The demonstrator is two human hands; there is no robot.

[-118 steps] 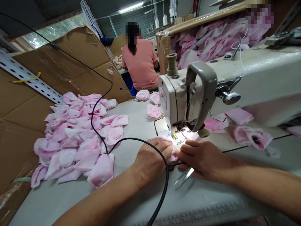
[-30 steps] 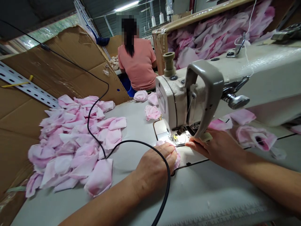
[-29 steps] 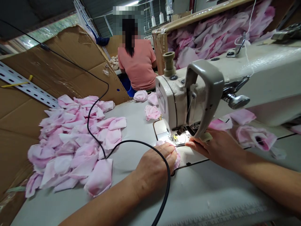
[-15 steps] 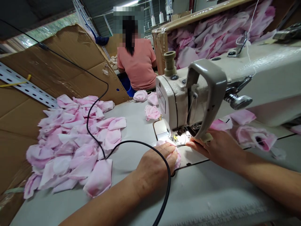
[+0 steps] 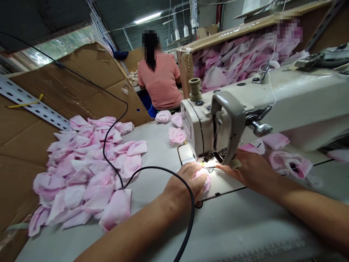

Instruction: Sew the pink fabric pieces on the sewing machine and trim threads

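Left fingers [image 5: 195,170] curl over pink cloth [image 5: 207,183].

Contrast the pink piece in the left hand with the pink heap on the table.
The pink piece is single; the pink heap holds many pieces. The pink piece is partly covered by the left hand, close to the sewing machine; the pink heap lies farther left, apart from that hand. Both are pale pink cloth.

You've got no readable text, brand or number in your head view. Ruler strip [image 5: 268,249] along the front of your table [image 5: 231,218]: ticks visible, figures too blurred for you to read. Your sewing machine [image 5: 289,105]: can't make out any lettering on its end face or arm.
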